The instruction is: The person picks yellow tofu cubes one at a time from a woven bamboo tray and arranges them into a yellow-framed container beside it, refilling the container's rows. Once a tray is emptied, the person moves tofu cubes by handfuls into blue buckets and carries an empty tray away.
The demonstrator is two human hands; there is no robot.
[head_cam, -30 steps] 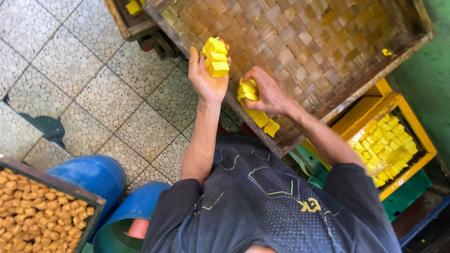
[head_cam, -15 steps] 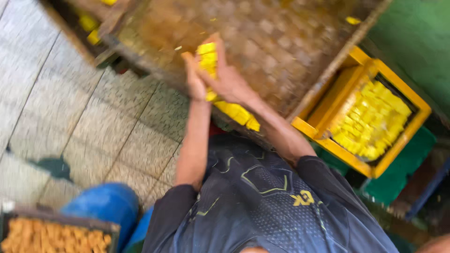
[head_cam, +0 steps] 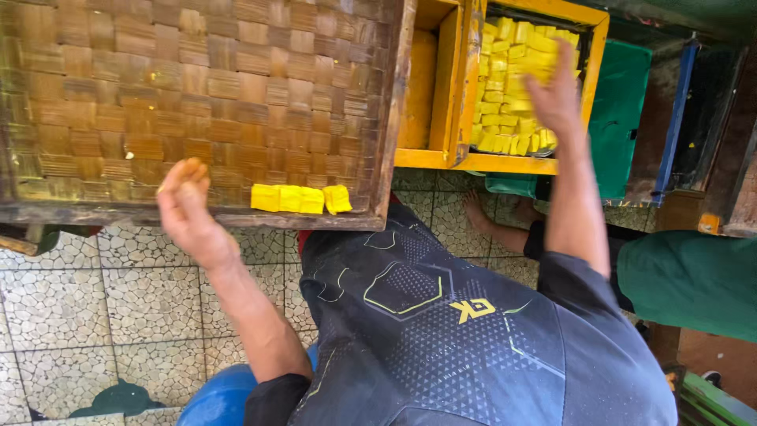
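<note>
Pale pebble-patterned floor tiles point(head_cam: 150, 304); green tarp point(head_cam: 619, 118) at right; blue drum point(head_cam: 225, 398) below; daylight.

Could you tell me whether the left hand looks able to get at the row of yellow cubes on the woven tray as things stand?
Probably yes. The left hand is empty and open at the tray's near rim, and the yellow cubes lie just along that rim beside it, with only bare weave between. The right hand is off over the yellow crate.
</note>
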